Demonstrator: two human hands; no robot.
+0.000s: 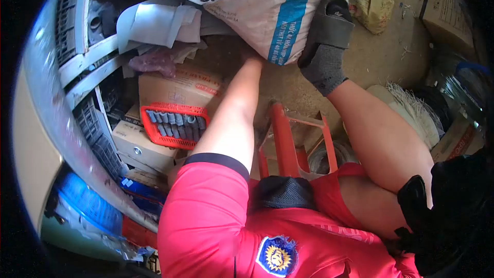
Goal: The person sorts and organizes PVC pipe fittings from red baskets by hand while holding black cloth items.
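Note:
Neither of my hands shows. My bare left leg (234, 110), in red shorts (203, 206) with a dark hem, stretches forward, its lower end hidden by a large white sack (247, 18) with a blue printed band. My right leg (381, 118) is bent. Its foot, in a grey sock (327, 69) and dark sandal (329, 28), overlaps the sack's right side. Black material (453, 211) lies against my right knee and covers what is behind it. Between my legs stands a red metal frame (284, 141), with black mesh (285, 191) nearer me.
A red basket (177, 141) of grey tubular pieces sits by cardboard boxes (139, 141) on the left. Beside them runs a metal rack (95, 54). A yellowish bag (373, 5) and a carton (447, 15) stand at the far right. White fibres (411, 105) lie nearer.

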